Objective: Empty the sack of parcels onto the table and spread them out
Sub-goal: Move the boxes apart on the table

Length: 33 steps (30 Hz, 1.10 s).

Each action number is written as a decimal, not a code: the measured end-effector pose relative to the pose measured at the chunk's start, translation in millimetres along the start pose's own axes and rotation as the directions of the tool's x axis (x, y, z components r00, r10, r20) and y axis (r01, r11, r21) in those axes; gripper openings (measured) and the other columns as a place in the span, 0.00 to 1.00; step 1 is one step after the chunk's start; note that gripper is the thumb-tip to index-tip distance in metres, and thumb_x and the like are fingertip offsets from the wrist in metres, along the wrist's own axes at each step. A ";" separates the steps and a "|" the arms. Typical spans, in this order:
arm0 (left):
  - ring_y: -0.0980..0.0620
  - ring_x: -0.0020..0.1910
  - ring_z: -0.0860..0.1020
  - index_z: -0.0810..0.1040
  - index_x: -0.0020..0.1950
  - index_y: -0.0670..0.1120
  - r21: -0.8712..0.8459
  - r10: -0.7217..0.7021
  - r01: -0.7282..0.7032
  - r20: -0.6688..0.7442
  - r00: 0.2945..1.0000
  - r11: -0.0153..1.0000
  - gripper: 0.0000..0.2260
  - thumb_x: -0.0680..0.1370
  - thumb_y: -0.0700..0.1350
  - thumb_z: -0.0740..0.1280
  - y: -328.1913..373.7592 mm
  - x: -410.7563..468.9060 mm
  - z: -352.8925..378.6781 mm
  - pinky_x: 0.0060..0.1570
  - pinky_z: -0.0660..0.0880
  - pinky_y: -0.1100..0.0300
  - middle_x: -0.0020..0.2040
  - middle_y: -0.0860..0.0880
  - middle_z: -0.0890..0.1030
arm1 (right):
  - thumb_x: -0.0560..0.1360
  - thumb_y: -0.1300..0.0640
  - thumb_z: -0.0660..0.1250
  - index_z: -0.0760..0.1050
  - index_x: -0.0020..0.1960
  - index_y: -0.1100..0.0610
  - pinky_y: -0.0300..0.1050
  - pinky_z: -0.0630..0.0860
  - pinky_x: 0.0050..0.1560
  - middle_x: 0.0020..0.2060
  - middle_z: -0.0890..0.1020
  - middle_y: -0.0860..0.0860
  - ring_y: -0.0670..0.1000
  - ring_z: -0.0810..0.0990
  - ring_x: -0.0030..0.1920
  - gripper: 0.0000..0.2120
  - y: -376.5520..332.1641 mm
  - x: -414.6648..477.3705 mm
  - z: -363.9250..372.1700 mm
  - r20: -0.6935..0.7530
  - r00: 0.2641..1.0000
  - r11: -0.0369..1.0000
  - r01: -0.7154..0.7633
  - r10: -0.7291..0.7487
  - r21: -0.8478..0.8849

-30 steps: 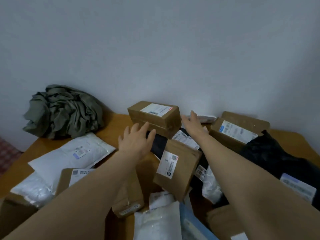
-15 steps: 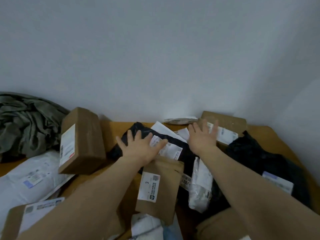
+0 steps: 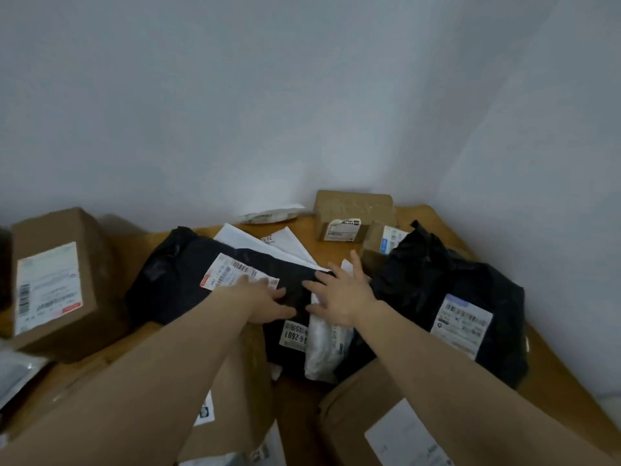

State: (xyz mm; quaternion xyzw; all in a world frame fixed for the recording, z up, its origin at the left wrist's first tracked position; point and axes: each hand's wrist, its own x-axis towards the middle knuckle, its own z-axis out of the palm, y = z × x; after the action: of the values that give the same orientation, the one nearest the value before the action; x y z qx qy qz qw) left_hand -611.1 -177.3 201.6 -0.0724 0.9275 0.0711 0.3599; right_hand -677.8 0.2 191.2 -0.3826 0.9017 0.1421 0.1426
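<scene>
One head-worn camera looks forward and down across the table (image 3: pixel 554 381), close above it, with the wall corner (image 3: pixel 470 136) at 1 o'clock.

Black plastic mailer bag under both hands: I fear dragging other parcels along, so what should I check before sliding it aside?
1. Left hand and right hand on the black plastic mailer bag: ok, fingers flat.
2. Free of neighbours: not ok, white flat envelopes tuck under its far edge.
3. Bare wooden table beyond: ok.
4. Leftward path: not ok, brown cardboard box stands there.
5. Near edge: cannot tell, arms hide it.
</scene>
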 end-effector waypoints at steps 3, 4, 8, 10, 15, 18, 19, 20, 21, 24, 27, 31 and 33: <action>0.45 0.66 0.70 0.71 0.70 0.51 -0.120 -0.030 0.028 -0.014 0.999 0.992 0.27 0.75 0.64 0.62 -0.1 -12.7 -3.1 0.65 0.67 0.52 0.68 0.47 0.72 | 0.80 0.47 0.52 0.69 0.70 0.47 0.68 0.28 0.67 0.74 0.63 0.51 0.59 0.48 0.77 0.20 23.9 -14.3 9.1 0.052 0.977 0.969 -0.195 0.205 -0.150; 0.48 0.58 0.75 0.76 0.64 0.48 -0.158 -0.027 0.015 -0.074 0.997 0.987 0.24 0.75 0.61 0.64 -0.9 -17.0 -10.1 0.56 0.71 0.56 0.60 0.47 0.77 | 0.79 0.49 0.55 0.72 0.66 0.48 0.67 0.29 0.69 0.73 0.64 0.52 0.59 0.50 0.76 0.18 29.0 -17.4 8.3 0.025 0.967 0.960 -0.249 0.254 -0.126; 0.41 0.67 0.66 0.68 0.71 0.51 -0.097 -0.062 0.043 -0.213 0.975 0.994 0.27 0.74 0.59 0.66 -9.1 -18.7 -22.9 0.61 0.70 0.47 0.68 0.42 0.68 | 0.77 0.60 0.59 0.72 0.66 0.53 0.54 0.49 0.75 0.67 0.71 0.53 0.55 0.62 0.72 0.18 12.8 9.4 -5.8 -0.167 0.958 0.929 -0.169 0.233 0.328; 0.34 0.75 0.45 0.48 0.77 0.59 -0.093 -0.109 0.100 -0.098 0.989 0.991 0.42 0.71 0.64 0.68 -16.8 -16.1 -14.7 0.71 0.56 0.36 0.78 0.44 0.48 | 0.79 0.59 0.59 0.65 0.71 0.57 0.51 0.63 0.70 0.68 0.70 0.55 0.57 0.66 0.70 0.20 -4.2 30.4 -10.5 -0.061 0.970 0.817 -0.162 0.233 0.554; 0.36 0.75 0.47 0.44 0.76 0.64 -0.151 -0.131 0.113 -0.113 0.985 0.982 0.47 0.67 0.66 0.71 -28.9 -14.3 5.8 0.71 0.58 0.38 0.76 0.44 0.50 | 0.74 0.52 0.68 0.75 0.49 0.57 0.46 0.74 0.44 0.47 0.78 0.54 0.56 0.76 0.51 0.09 -33.4 67.0 -5.6 0.117 0.959 0.718 -0.272 0.258 0.641; 0.37 0.72 0.54 0.61 0.74 0.56 -0.149 -0.133 0.119 -0.092 0.987 0.982 0.39 0.68 0.72 0.63 -33.4 -14.0 2.1 0.70 0.60 0.43 0.71 0.41 0.59 | 0.75 0.55 0.66 0.73 0.42 0.56 0.43 0.69 0.39 0.41 0.76 0.53 0.56 0.75 0.48 0.06 -37.1 78.9 -12.1 0.051 0.953 0.689 -0.252 0.299 0.680; 0.37 0.70 0.59 0.67 0.71 0.52 -0.162 -0.148 0.134 -0.075 0.986 0.978 0.37 0.69 0.74 0.58 -34.1 -13.5 -0.4 0.69 0.61 0.45 0.70 0.40 0.63 | 0.77 0.54 0.64 0.75 0.49 0.58 0.44 0.70 0.43 0.48 0.78 0.54 0.57 0.76 0.52 0.07 -30.9 83.5 -15.5 -0.004 0.932 0.680 -0.262 0.363 0.685; 0.38 0.68 0.63 0.72 0.67 0.48 -0.163 -0.165 0.150 -0.079 0.983 0.975 0.38 0.71 0.74 0.54 -35.5 -13.4 -3.2 0.68 0.62 0.46 0.68 0.40 0.68 | 0.78 0.53 0.62 0.74 0.57 0.59 0.46 0.71 0.48 0.56 0.77 0.56 0.58 0.75 0.57 0.11 -21.1 87.0 -20.2 -0.050 0.899 0.670 -0.287 0.436 0.685; 0.39 0.66 0.66 0.74 0.64 0.45 -0.146 -0.177 0.159 -0.119 0.977 0.976 0.37 0.72 0.73 0.54 -36.7 -13.1 -5.5 0.67 0.62 0.47 0.66 0.39 0.70 | 0.79 0.50 0.61 0.70 0.64 0.59 0.50 0.70 0.55 0.62 0.74 0.58 0.60 0.72 0.62 0.17 -9.8 88.4 -24.0 -0.066 0.875 0.667 -0.315 0.480 0.676; 0.37 0.74 0.51 0.65 0.72 0.49 -0.171 -0.188 0.150 -0.227 0.956 0.974 0.33 0.72 0.62 0.67 -44.9 -7.2 -5.4 0.69 0.60 0.40 0.74 0.41 0.55 | 0.78 0.39 0.55 0.48 0.77 0.50 0.62 0.49 0.72 0.76 0.52 0.60 0.64 0.50 0.75 0.33 9.6 84.6 -25.0 0.084 0.847 0.673 -0.473 0.525 0.568; 0.36 0.76 0.46 0.41 0.77 0.61 -0.196 -0.120 0.116 -0.011 0.993 0.974 0.43 0.74 0.56 0.69 -49.5 -4.3 -0.4 0.71 0.60 0.41 0.78 0.49 0.38 | 0.79 0.38 0.50 0.44 0.78 0.49 0.60 0.47 0.75 0.78 0.45 0.56 0.62 0.46 0.77 0.32 -11.8 82.4 -8.1 0.313 0.922 0.770 -0.367 0.227 0.522; 0.32 0.75 0.47 0.47 0.77 0.59 -0.078 -0.243 0.245 0.035 0.969 0.966 0.34 0.76 0.60 0.60 -37.0 3.6 -1.1 0.70 0.52 0.35 0.78 0.43 0.44 | 0.80 0.41 0.48 0.51 0.77 0.46 0.56 0.50 0.74 0.77 0.55 0.50 0.56 0.54 0.76 0.27 -16.8 67.2 -18.1 0.212 0.976 0.777 -0.178 0.059 0.604; 0.35 0.75 0.45 0.53 0.77 0.53 -0.086 -0.314 0.304 -0.157 0.936 0.949 0.33 0.75 0.63 0.58 -16.5 2.2 -14.5 0.71 0.49 0.35 0.78 0.41 0.44 | 0.80 0.45 0.51 0.66 0.71 0.45 0.52 0.55 0.68 0.69 0.70 0.50 0.54 0.67 0.69 0.21 4.1 42.6 -25.0 -0.164 0.968 0.893 -0.103 0.192 0.438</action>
State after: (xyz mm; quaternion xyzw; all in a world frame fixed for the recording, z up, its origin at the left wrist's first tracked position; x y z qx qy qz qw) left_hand -619.2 -196.3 209.4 -0.2338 0.9291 0.0353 0.2844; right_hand -713.0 -33.9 199.2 -0.2849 0.9472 -0.0875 0.1185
